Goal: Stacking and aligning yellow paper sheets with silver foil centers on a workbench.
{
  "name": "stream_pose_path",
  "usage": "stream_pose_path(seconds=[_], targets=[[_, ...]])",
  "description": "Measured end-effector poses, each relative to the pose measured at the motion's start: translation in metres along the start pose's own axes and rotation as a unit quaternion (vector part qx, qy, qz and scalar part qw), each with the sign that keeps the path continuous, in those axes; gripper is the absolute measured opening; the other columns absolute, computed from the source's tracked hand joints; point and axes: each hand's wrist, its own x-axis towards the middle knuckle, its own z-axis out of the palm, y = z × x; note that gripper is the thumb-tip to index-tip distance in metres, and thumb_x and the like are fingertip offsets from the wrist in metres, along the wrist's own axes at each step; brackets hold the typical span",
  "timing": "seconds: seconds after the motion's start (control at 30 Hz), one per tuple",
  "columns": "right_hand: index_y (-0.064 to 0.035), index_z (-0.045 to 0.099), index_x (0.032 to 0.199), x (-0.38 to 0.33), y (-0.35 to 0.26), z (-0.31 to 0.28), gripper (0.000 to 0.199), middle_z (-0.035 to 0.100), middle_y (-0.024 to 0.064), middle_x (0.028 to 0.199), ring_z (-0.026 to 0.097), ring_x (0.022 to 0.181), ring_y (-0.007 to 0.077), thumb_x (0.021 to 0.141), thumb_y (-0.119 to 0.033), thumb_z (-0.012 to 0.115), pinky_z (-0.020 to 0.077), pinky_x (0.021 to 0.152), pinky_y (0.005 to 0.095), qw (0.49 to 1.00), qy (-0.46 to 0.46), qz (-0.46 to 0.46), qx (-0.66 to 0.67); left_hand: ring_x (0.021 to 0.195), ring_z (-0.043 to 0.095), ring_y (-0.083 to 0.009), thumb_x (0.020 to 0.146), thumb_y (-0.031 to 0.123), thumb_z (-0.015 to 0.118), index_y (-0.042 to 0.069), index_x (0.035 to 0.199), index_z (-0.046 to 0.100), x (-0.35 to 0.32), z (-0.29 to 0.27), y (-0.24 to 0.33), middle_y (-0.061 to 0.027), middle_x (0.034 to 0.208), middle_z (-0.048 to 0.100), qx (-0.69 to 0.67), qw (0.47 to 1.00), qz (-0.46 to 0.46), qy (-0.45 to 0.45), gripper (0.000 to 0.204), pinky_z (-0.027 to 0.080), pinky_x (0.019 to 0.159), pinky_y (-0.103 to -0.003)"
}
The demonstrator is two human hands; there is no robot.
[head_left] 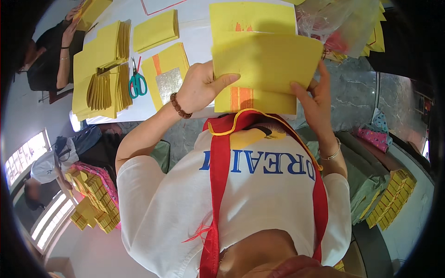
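Between my two hands is a stack of yellow paper (268, 62), raised and slightly tilted near the table's front edge. My left hand (200, 88) grips its left side, thumb lying on top. At the right end my right hand (317, 99) pinches the lower corner, thumb in front and fingers behind. More yellow paper (232, 104) with orange streaks lies beneath, partly covered by the held stack. Left of my left hand is a yellow pile with an orange strip and a silver square (169, 83). Teal-handled scissors (137, 85) lie beside that pile.
Folded yellow stacks (104, 74) fill the white table's left part, with another yellow pile (156, 31) behind. A clear plastic bag (338, 23) sits at the far right. Another person's hand (69, 33) works at the upper left. Bundled yellow paper (391, 199) stands low at right.
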Motion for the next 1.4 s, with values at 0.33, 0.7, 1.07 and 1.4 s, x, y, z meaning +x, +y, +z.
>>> stream_pose_path(seconds=[0.33, 0.7, 1.07, 1.4], targets=[[-0.0042, 0.058, 0.117, 0.008, 0.003, -0.006, 0.035, 0.065, 0.0080, 0.098, 0.056, 0.081, 0.0060, 0.082, -0.010, 0.062, 0.0451, 0.069, 0.0209, 0.997, -0.002, 0.034, -0.066, 0.079, 0.057, -0.0099, 0.081, -0.004, 0.059, 0.008, 0.138, 0.020, 0.007, 0.021, -0.013, -0.0102, 0.100, 0.061, -0.330, 0.928, 0.127, 0.119, 0.070, 0.044, 0.066, -0.023], [-0.0032, 0.060, 0.114, 0.010, 0.002, -0.005, 0.034, 0.066, 0.0060, 0.093, 0.056, 0.076, 0.0054, 0.082, -0.012, 0.064, 0.0459, 0.066, 0.0207, 0.996, -0.023, 0.067, -0.056, 0.058, 0.043, -0.0023, 0.086, 0.003, 0.054, 0.007, 0.106, 0.065, -0.010, 0.032, -0.017, 0.0010, 0.089, 0.059, -0.247, 0.950, 0.077, 0.173, 0.023, 0.034, 0.051, -0.018], [-0.0023, 0.060, 0.114, 0.015, 0.005, -0.003, 0.034, 0.065, 0.0070, 0.091, 0.056, 0.079, 0.0061, 0.082, -0.012, 0.062, 0.0467, 0.070, 0.0215, 0.996, -0.013, 0.074, -0.043, 0.052, 0.037, -0.0020, 0.087, 0.008, 0.053, 0.006, 0.104, 0.066, -0.001, 0.026, -0.012, 0.0047, 0.057, 0.049, -0.195, 0.965, 0.032, 0.169, 0.021, 0.029, 0.046, -0.020], [-0.0012, 0.061, 0.111, 0.014, 0.004, 0.000, 0.032, 0.067, 0.0107, 0.092, 0.058, 0.080, 0.0084, 0.081, -0.012, 0.062, 0.0477, 0.071, 0.0235, 0.995, -0.010, 0.068, -0.076, 0.050, 0.043, -0.0161, 0.081, 0.011, 0.058, 0.010, 0.100, 0.067, 0.004, 0.028, -0.026, -0.0076, 0.054, 0.045, -0.036, 0.967, 0.111, 0.226, 0.021, 0.036, 0.049, -0.030]])
